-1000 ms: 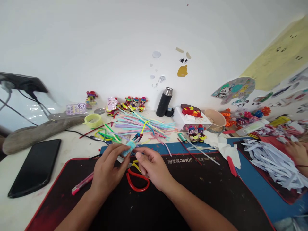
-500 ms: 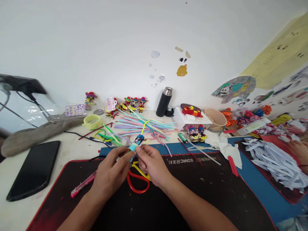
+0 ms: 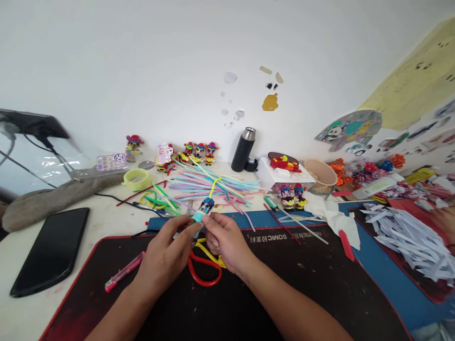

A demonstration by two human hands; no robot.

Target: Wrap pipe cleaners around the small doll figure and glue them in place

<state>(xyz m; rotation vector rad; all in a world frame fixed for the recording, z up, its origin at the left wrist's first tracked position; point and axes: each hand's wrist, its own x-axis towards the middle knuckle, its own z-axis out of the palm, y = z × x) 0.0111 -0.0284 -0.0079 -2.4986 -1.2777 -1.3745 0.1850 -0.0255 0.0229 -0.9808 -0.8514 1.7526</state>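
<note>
Between my two hands is a small pipe-cleaner doll (image 3: 206, 206) with a blue headpiece and a light-blue body, a yellow pipe cleaner (image 3: 213, 187) rising from its head. My left hand (image 3: 167, 248) pinches the body from the left, fingers curled. From the right, my right hand (image 3: 225, 239) grips it with thumb and bent fingers; the doll's lower part is hidden by my fingers. Just below the hands lie red-handled scissors (image 3: 206, 284) and a bent yellow pipe cleaner (image 3: 209, 253) on the black mat (image 3: 249, 303).
Pastel pipe cleaners (image 3: 192, 183) lie behind my hands, with a black thermos (image 3: 243, 151) beyond. Finished dolls (image 3: 199, 152) stand along the wall. To the left are a phone (image 3: 51, 251) and a pink pen (image 3: 124, 272). At right, another person's hand (image 3: 444, 220) is near white paper strips (image 3: 408, 241).
The view has shifted very slightly. Both hands keep their hold on the doll, which shows a little more of its face and headpiece.
</note>
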